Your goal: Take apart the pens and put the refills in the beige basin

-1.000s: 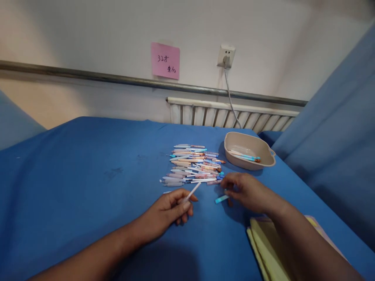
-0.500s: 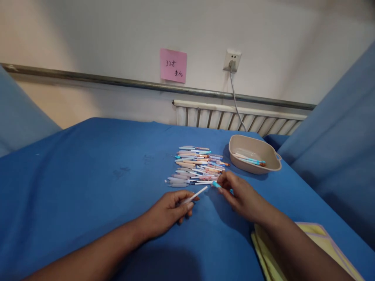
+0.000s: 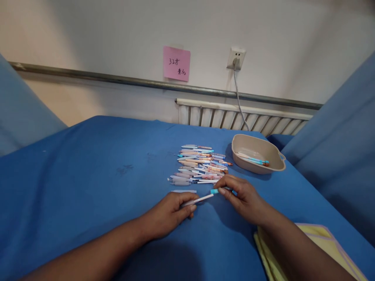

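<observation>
My left hand (image 3: 172,214) is closed around a slim white pen piece (image 3: 203,198), whose free end points right. Between the thumb and fingers of my right hand (image 3: 240,197) is a turquoise pen part (image 3: 214,191); the fingers hide much of it. The white piece's tip lies close to the turquoise end, and I cannot tell if they touch. Just above my left hand, a pale pen barrel (image 3: 184,191) lies on the cloth. Beyond both hands is a stack of pens and pen parts (image 3: 202,164), laid in rows.
A beige plastic basin (image 3: 258,150) at the right holds several turquoise and white pens (image 3: 252,159). The blue cloth (image 3: 88,187) covers the table. A folded yellow cloth (image 3: 319,242) lies near my right forearm. Behind are a radiator (image 3: 219,115) and a plugged-in socket (image 3: 236,58).
The white piece in my left hand has tilted flatter and come closer to the turquoise part. My right hand has lowered slightly. The pale barrel above my left hand now shows.
</observation>
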The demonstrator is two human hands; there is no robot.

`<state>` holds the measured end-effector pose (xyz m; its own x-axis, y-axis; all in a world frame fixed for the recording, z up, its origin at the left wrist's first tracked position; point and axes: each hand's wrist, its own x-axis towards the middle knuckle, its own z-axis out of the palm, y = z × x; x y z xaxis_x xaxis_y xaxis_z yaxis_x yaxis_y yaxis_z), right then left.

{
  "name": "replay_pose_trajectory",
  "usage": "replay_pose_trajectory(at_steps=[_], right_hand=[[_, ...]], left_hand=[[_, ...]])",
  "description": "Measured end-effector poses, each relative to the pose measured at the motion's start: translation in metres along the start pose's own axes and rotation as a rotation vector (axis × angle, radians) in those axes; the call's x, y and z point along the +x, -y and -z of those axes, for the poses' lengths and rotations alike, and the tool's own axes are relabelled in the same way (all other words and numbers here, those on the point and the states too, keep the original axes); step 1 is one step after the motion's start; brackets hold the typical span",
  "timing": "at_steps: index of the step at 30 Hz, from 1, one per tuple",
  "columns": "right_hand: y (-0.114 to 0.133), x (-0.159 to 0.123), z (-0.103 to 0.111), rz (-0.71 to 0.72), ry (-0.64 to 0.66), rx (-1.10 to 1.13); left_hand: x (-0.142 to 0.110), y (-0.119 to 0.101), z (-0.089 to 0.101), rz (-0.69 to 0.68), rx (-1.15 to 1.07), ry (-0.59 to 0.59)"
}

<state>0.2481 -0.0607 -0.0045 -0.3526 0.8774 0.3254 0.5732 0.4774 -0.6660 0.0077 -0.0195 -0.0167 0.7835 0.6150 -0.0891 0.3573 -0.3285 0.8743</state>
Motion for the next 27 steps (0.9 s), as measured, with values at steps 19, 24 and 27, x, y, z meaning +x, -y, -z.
replay_pose_trajectory(at_steps=[19,24,27], right_hand=[[-0.001,-0.001,-0.008,0.011,-0.038,0.015],[0.003,-0.004,-0.017,-0.006,-0.021,0.031],[0.009,-0.004,-0.025,-0.014,-0.048,0.088]], left_hand=[[0.0,0.003,0.002,-0.064,0.097,0.018],[-0.001,-0.001,0.0,-0.126,0.153,0.027],[-0.003,-0.003,-0.002,-0.14,0.144,0.045]])
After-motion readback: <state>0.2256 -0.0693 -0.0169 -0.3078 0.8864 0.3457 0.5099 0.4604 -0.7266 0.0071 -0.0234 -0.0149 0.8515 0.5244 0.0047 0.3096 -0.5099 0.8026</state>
